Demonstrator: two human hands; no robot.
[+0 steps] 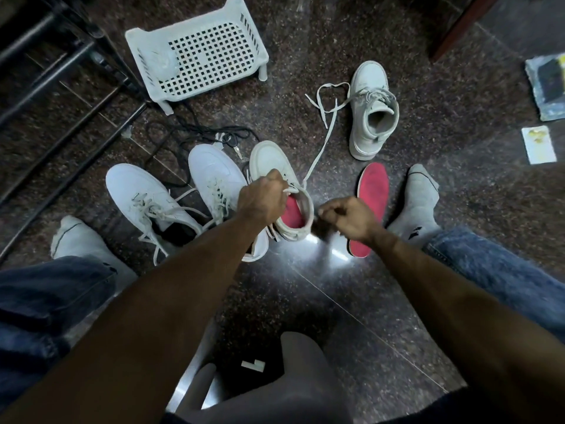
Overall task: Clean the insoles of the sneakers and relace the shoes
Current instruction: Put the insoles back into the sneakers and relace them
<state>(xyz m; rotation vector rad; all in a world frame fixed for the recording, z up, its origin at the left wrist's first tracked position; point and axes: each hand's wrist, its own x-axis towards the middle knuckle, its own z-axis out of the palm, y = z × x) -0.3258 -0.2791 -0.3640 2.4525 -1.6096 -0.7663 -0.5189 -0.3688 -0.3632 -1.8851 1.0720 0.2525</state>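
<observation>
Nearest the person, a grey rounded seat edge (301, 377) shows between blue-jeaned legs, and a small white L-shaped scrap (253, 364) lies on the dark speckled floor (351, 304) beside it. Two grey-socked feet frame the work: the left foot (79, 237) beside a pair of white low sneakers (171, 194) with loose laces, the right foot (420, 203) just beside a red insole (368, 209) lying flat on the floor.

Between the feet stands the high-top sneaker (276, 191) being worked on, toe pointing away, with a second red insole (295, 212) visible inside its opening. The left hand (260, 201) reaches over the collar, fingers curled, pinching the lace (318, 154) at the top eyelets; the forearm covers part of the shoe's side. The right hand (348, 217) hovers just right of the collar, over the loose insole, fingers curled in; I cannot tell whether it holds anything. The lace runs away from the shoe across the floor towards the other high-top (373, 114), which stands apart with its opening facing the person and its own lace looped alongside.

Farther off, a black cord (195, 133) tangles behind the low sneakers, a white perforated plastic basket (198, 47) sits overturned, a dark metal rack (61, 71) stands at left, and a yellowish card (538, 144) and a cloth bundle (547, 84) lie at right.
</observation>
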